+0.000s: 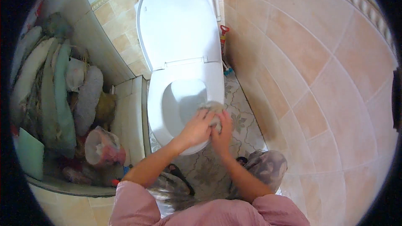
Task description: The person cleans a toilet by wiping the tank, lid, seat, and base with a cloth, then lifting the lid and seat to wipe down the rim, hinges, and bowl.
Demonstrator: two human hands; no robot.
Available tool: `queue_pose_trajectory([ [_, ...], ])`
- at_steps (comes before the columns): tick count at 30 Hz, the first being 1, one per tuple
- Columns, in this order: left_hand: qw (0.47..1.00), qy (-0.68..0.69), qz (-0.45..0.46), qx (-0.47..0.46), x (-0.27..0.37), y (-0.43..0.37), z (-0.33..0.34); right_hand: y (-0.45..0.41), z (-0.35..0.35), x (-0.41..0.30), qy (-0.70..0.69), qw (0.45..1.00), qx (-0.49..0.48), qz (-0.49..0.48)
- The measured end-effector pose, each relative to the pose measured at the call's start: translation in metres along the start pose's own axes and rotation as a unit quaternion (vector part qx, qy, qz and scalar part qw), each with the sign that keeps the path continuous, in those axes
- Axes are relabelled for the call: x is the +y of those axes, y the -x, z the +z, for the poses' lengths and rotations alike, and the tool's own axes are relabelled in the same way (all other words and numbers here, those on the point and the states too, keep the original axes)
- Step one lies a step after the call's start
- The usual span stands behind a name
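A crumpled greyish-beige cloth [214, 106] is bunched between my two hands, over the right front rim of a white toilet seat [156, 113]. My left hand [197, 127] grips it from the left, fingers bent around its near side. From the right, my right hand [223, 131] clasps the same cloth. The raised white toilet lid [179, 22] leans back at the far end. Below the seat opening, the toilet bowl [188, 100] shows, partly hidden by my left hand and the cloth.
A tiled wall [301, 94] rises close on the right. Behind the toilet at right stand a red-topped bottle [223, 37] and a blue-ended brush [228, 71]. On the left, a recess holds rolled materials [64, 100] and a pink-and-white bucket [105, 147] beside a tiled ledge [128, 113].
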State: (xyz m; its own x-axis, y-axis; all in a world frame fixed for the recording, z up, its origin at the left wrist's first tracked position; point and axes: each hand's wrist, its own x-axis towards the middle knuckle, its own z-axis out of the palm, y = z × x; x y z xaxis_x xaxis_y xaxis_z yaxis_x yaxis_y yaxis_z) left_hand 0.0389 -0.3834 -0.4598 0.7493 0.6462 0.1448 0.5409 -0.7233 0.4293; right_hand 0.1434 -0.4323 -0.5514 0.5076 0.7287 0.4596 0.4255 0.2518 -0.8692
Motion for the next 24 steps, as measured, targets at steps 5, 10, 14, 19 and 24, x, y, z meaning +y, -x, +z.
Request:
queue_pose_trajectory([
  [5,0.991,-0.123,0.048,-0.005,0.008,0.103,-0.005,0.101,0.014,-0.027,-0.029,0.999,-0.002,-0.029],
  [10,0.985,-0.172,0.035,0.007,0.010,0.122,-0.005,0.107,0.013,-0.030,-0.028,0.993,-0.079,-0.079],
  [14,0.958,-0.231,0.163,0.054,0.005,0.051,0.029,0.058,0.010,0.005,-0.087,0.996,0.005,-0.032],
  [19,0.984,-0.116,0.008,0.134,-0.003,0.009,0.056,0.010,-0.005,0.002,-0.085,0.995,-0.036,-0.030],
  [24,0.981,-0.094,0.045,0.163,-0.016,0.087,0.047,0.054,-0.002,-0.010,0.098,0.963,-0.125,-0.220],
])
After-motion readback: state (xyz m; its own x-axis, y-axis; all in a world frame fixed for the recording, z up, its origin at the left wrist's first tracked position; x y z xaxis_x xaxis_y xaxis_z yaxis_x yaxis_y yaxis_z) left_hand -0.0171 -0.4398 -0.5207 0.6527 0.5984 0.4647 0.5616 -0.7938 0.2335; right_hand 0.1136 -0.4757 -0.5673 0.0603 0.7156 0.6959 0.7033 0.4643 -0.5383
